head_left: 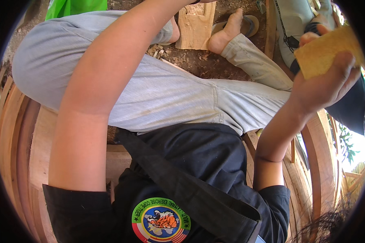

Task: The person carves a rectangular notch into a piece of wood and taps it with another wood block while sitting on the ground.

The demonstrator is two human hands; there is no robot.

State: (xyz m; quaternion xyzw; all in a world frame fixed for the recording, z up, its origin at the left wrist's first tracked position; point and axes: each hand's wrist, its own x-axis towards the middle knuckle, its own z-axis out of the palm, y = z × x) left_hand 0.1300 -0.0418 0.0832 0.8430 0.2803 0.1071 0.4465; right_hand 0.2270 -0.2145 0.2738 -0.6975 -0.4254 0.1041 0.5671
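My right hand (pixel 322 89) is raised at the right side, its thumb pressed on the near face of a flat, yellowish-tan rectangular piece (pixel 326 50). Whether this piece is wood or something else, I cannot tell. My left arm stretches up and across to the top edge, where only a sliver of my left hand (pixel 207 1) shows beside a dark wristband. Its fingers lie outside the picture. Just below that hand, a pale wooden board (pixel 196 28) lies on the ground between my bare feet, with a notch or mark near its top.
Wood shavings and dirt cover the ground (pixel 190 62). A sandal (pixel 252 26) lies by my right foot. Another person's grey trouser leg (pixel 290 28) is close at upper right. Curved-looking wooden planks (pixel 318 150) line both sides, and a green item (pixel 77 7) stands at upper left.
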